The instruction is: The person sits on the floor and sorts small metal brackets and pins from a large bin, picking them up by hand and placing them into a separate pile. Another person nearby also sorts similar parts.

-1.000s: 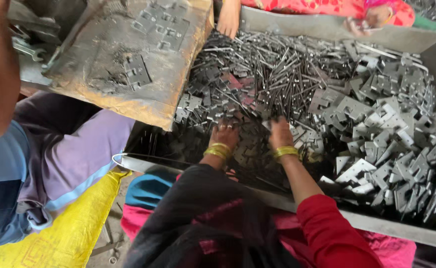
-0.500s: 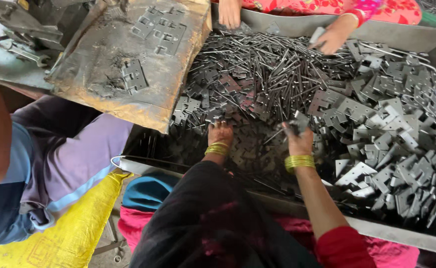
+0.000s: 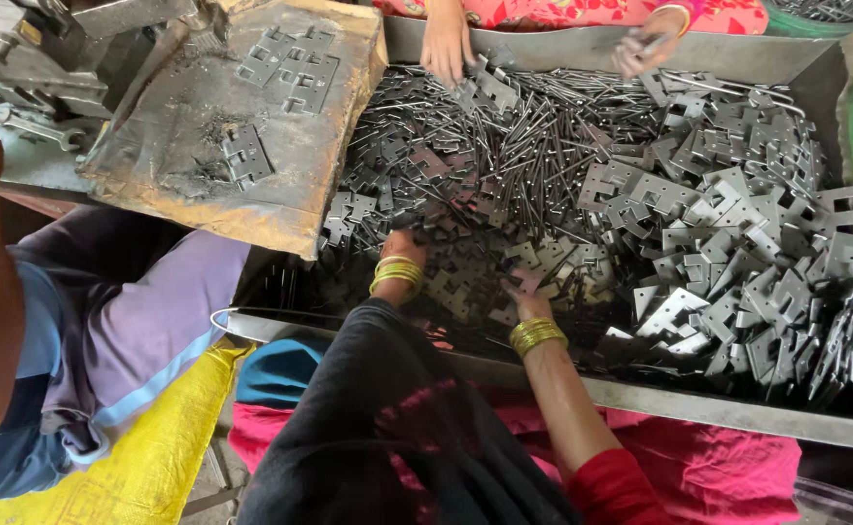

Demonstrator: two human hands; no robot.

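Left hand (image 3: 405,251): fingers buried among hinge plates (image 3: 465,277), grip cannot be told. Right hand (image 3: 526,301): flat on same plates, grip unclear. Metal tray (image 3: 582,47): plates heaped right, pins (image 3: 533,146) centre. Board (image 3: 222,146): few plates laid; most unsorted.

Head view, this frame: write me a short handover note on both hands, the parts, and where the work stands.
Left hand: down in the metal tray, fingers in the dark hinge plates; whether it grips one cannot be told.
Right hand: also on the plates near the tray's front rim, grip unclear.
Parts: thin pins heaped mid-tray, lighter hinge plates piled to the right, a few plates on the worn board at the tray's left corner.
Another person's hands work the far side.
Done: nothing clearly finished. Left: the heaps are still mixed.
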